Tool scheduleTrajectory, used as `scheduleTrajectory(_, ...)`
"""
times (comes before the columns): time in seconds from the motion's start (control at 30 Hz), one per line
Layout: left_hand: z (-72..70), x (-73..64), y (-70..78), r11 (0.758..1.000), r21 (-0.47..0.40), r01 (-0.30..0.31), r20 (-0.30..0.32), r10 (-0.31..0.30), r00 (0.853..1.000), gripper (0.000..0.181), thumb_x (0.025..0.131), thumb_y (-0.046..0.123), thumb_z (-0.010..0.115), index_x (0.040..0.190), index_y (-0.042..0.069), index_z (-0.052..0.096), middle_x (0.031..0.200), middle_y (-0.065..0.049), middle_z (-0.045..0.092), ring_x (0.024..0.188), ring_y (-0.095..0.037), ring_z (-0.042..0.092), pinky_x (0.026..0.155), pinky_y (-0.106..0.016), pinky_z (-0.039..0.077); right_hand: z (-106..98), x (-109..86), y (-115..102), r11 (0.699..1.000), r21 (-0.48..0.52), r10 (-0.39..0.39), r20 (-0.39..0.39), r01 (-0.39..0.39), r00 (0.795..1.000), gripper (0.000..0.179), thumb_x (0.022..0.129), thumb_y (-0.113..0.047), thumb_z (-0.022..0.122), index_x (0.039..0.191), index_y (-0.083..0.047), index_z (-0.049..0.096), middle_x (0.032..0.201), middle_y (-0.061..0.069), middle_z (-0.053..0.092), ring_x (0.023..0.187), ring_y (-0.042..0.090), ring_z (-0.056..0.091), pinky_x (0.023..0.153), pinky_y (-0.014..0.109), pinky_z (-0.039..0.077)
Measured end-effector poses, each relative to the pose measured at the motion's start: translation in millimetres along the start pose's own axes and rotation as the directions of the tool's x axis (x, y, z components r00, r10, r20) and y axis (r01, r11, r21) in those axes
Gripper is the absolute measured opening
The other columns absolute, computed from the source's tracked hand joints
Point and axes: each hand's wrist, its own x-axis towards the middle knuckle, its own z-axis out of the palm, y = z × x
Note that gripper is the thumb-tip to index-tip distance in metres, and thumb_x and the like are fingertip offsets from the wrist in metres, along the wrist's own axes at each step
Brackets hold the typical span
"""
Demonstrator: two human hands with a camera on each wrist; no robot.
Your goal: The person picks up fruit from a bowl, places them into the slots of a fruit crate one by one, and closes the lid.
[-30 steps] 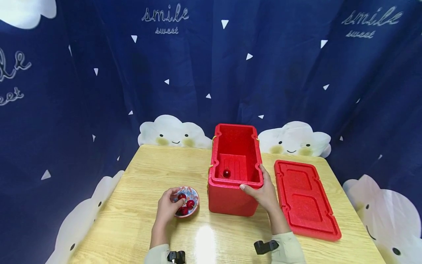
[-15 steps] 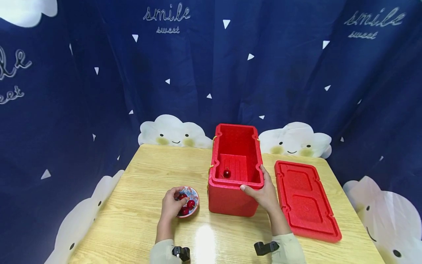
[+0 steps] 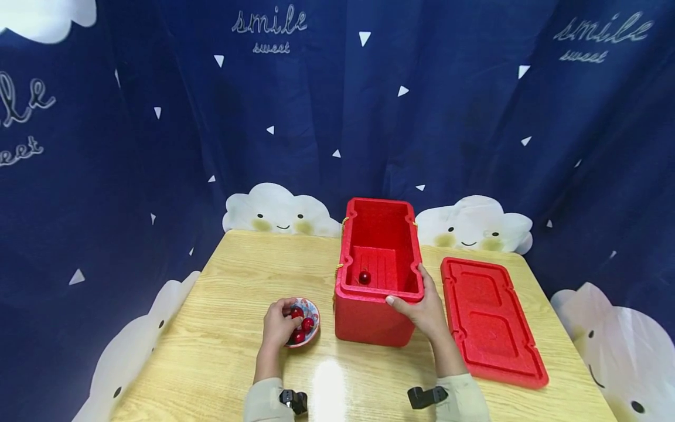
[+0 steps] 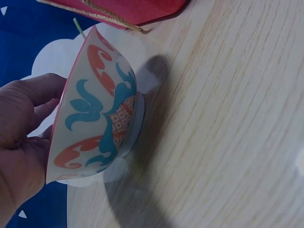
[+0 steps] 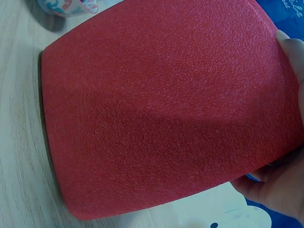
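A small patterned bowl [image 4: 102,109] holds several red cherries [image 3: 308,324] in the head view. My left hand [image 3: 279,322] reaches over its left rim, thumb and forefinger around a cherry [image 3: 297,314] at the back of the bowl. In the left wrist view the bowl wall hides those fingertips. Just right of the bowl is a red foam cooler box [image 3: 371,319], with one cherry [image 3: 364,277] on its floor. My right hand [image 3: 424,310] grips the box's near right corner, thumb at the front rim and fingers along the right side.
The box's red lid [image 3: 493,322] lies flat on the wooden table [image 3: 253,264], to the right of my right hand. Yellow rope [image 3: 339,266] hangs on the box's left side. A dark blue curtain [image 3: 316,117] with white clouds closes off the back and sides.
My left hand has shifted slightly right, deeper over the bowl, and the cherry at its fingers has moved slightly right. My right hand keeps its grip on the box.
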Motion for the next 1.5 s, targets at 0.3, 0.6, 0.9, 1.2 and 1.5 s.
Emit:
scheduleTrajectory(0.3,2.4,2.8,-3.3,1.000,0.015,-0.001,0.007,0.000,1.000,0.038,0.065,-0.006,0.074,0.101,-0.006,0.065,0.093,-0.016,0.058,0.085,-0.028,0.058,0.075,-0.037,0.050,0.8,-1.0,-0.5,1.000,-0.012,-0.001,-0.009,0.000,1.000,0.106,0.069,-0.028,0.083,0.149,-0.014,0.014,0.139,0.014,0.035,0.119,0.031,0.041,0.085,0.045,0.047)
scheduleTrajectory(0.6,3.5,5.0,-6.3,0.994,0.100,-0.040,0.000,0.040,0.999,0.033,0.063,-0.007,0.073,0.095,-0.004,0.067,0.086,-0.012,0.058,0.079,-0.025,0.055,0.071,-0.036,0.048,1.2,-0.7,0.7,1.000,-0.012,0.000,-0.010,0.000,1.000,0.106,0.069,-0.028,0.083,0.149,-0.015,0.014,0.139,0.014,0.036,0.119,0.031,0.042,0.085,0.045,0.047)
scheduleTrajectory(0.9,2.7,1.2,3.0,0.976,0.206,-0.066,0.027,0.062,0.998,0.031,0.062,-0.008,0.073,0.093,-0.005,0.067,0.083,-0.011,0.063,0.082,-0.027,0.058,0.078,-0.042,0.047,1.5,-0.7,0.5,1.000,-0.007,-0.005,-0.014,0.005,1.000,0.105,0.069,-0.027,0.083,0.149,-0.014,0.015,0.139,0.014,0.036,0.118,0.031,0.042,0.084,0.045,0.047)
scheduleTrajectory(1.2,4.4,3.0,0.7,0.969,0.226,-0.097,0.034,0.092,0.995,0.032,0.061,-0.009,0.074,0.093,-0.006,0.067,0.085,-0.013,0.064,0.084,-0.029,0.058,0.080,-0.043,0.046,0.3,-1.1,-0.7,1.000,-0.005,0.002,-0.012,-0.002,1.000,0.106,0.069,-0.028,0.083,0.149,-0.015,0.015,0.138,0.014,0.036,0.118,0.031,0.042,0.083,0.045,0.048)
scheduleTrajectory(1.5,5.7,3.0,0.0,0.964,0.248,-0.091,0.026,0.087,0.996,0.035,0.061,-0.009,0.072,0.095,-0.005,0.067,0.087,-0.014,0.061,0.087,-0.031,0.057,0.082,-0.045,0.045,0.8,-0.9,-0.6,1.000,0.007,0.003,-0.011,-0.003,1.000,0.106,0.068,-0.028,0.083,0.149,-0.015,0.015,0.139,0.014,0.036,0.119,0.032,0.041,0.084,0.045,0.048)
